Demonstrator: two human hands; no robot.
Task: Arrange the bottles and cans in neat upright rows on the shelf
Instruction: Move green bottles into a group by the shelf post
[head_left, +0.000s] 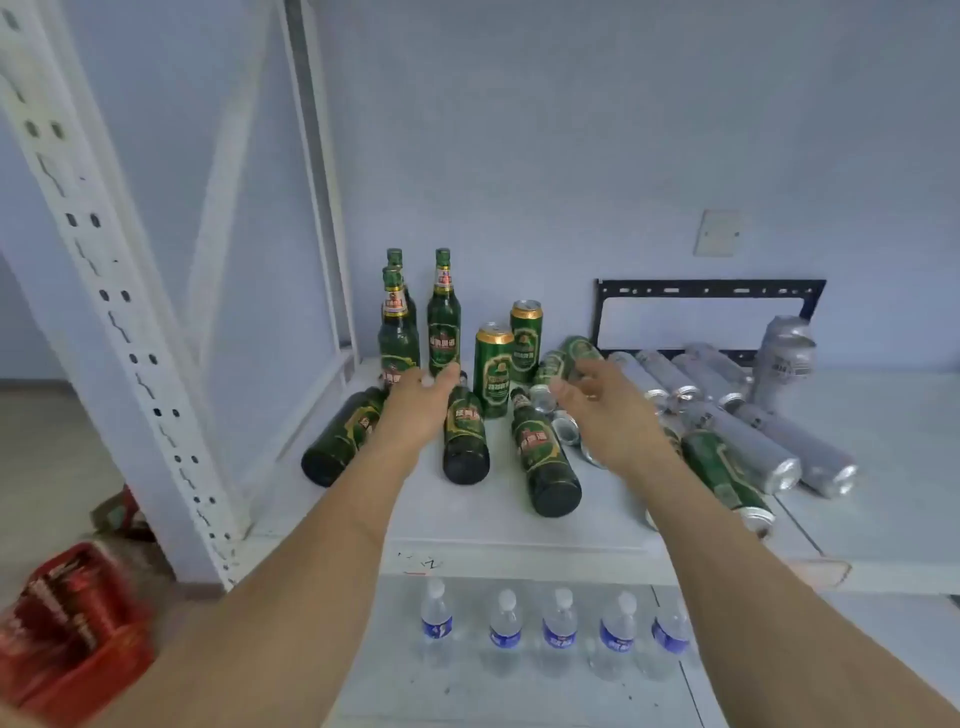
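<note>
A white metal shelf fills the middle of the frame, with a perforated upright post slanting through the upper left and a pale wall behind. Two bare forearms are extended from the bottom edge toward the centre.

On the shelf surface, the sorting is judged to be partly done. At centre, three green glass bottles are stood upright near the back, and just right of them two green cans are also upright. In front of these, three more green bottles are seen lying on their sides. To the right of centre, a cluster of silver cans and a few green ones is lying flat, with one silver can upright at the far right.

On a lower shelf, at the bottom centre, five clear water bottles are lined up in a row. Red packaging is blurred at the lower left.

The left hand is spread open and holds nothing, poised over the fallen bottles at centre. The right hand is likewise open and empty, fingers loosely curled above the toppled cans.

The step in hand appears to be a reach for the next fallen items. A grasp around a lying bottle and a lying can would be called for, each then tipped upright and set beside its standing fellows.
</note>
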